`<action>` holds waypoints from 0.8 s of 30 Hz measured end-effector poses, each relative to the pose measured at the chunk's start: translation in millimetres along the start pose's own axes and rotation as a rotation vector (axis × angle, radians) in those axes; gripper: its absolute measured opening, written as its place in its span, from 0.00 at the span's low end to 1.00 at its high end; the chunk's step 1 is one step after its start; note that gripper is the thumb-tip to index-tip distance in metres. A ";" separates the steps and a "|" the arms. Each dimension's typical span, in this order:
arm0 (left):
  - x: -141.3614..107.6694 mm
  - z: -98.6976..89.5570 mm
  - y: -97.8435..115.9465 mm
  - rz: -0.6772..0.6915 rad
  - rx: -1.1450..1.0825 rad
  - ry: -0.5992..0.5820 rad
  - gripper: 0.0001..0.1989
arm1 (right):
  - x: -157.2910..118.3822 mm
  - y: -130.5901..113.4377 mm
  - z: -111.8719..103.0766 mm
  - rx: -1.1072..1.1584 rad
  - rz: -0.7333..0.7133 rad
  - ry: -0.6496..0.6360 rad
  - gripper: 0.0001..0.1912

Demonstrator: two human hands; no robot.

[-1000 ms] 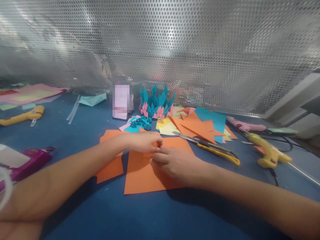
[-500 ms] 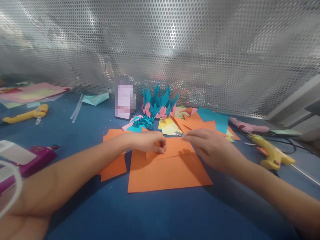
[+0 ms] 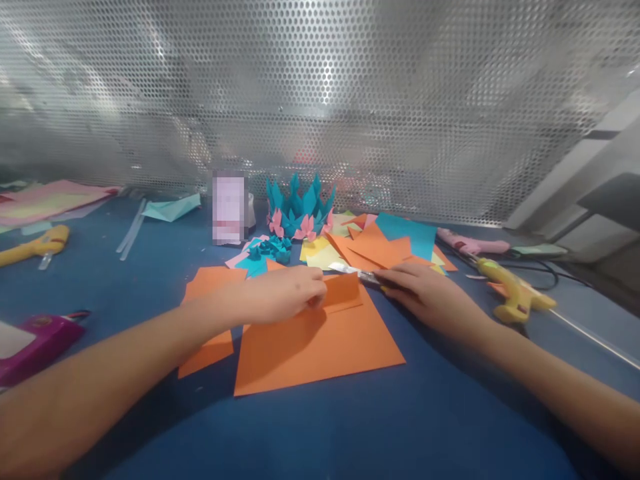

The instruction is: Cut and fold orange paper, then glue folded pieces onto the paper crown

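A large orange sheet (image 3: 320, 353) lies on the blue table in front of me. On its upper part, my left hand (image 3: 295, 293) pinches a smaller orange paper piece (image 3: 345, 293), whose right part is raised off the sheet. To the right, my right hand (image 3: 415, 287) has its fingers around a metal cutter or blade (image 3: 365, 275), pale at its left tip, beside the top right corner of the sheet. More orange paper (image 3: 210, 353) lies partly under my left forearm.
Behind stand a teal and pink paper flower (image 3: 303, 207) and a phone (image 3: 229, 210). Coloured sheets (image 3: 410, 233) and a yellow glue gun (image 3: 515, 290) lie right. Another yellow glue gun (image 3: 37, 247) and a magenta device (image 3: 43, 343) lie left. A perforated metal panel (image 3: 320, 87) rises behind.
The small orange piece now stands raised at its right side. More of the cutter shows beside my right hand. The whole view has shifted, with most table items now further left.
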State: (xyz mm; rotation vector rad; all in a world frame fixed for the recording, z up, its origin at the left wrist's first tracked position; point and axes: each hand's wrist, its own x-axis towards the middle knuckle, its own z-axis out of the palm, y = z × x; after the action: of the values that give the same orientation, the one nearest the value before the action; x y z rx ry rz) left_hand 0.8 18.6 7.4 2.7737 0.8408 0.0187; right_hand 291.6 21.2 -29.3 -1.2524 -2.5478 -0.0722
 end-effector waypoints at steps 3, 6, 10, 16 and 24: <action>1.0 1.8 3.2 -0.006 0.082 0.037 0.08 | -0.6 0.3 -3.4 0.071 -0.052 0.012 0.16; 2.8 -1.6 10.9 -0.086 0.111 0.026 0.09 | 0.2 0.1 -8.0 0.146 -0.109 -0.027 0.16; 4.2 -6.3 19.5 -0.049 0.187 0.057 0.11 | 0.3 4.3 -12.0 0.185 -0.160 -0.109 0.17; 1.6 -1.7 13.6 -0.018 0.098 0.056 0.11 | -1.1 13.1 -13.3 0.165 -0.157 -0.169 0.17; 0.4 -2.6 6.5 -0.174 -0.198 -0.119 0.12 | -0.5 14.7 -16.7 0.185 -0.191 -0.185 0.18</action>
State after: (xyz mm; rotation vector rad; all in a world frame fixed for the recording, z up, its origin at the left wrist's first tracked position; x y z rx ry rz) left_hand 4.5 14.2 11.5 2.4838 0.9881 -0.0888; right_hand 307.4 26.9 -14.7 -0.9855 -2.7512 0.2446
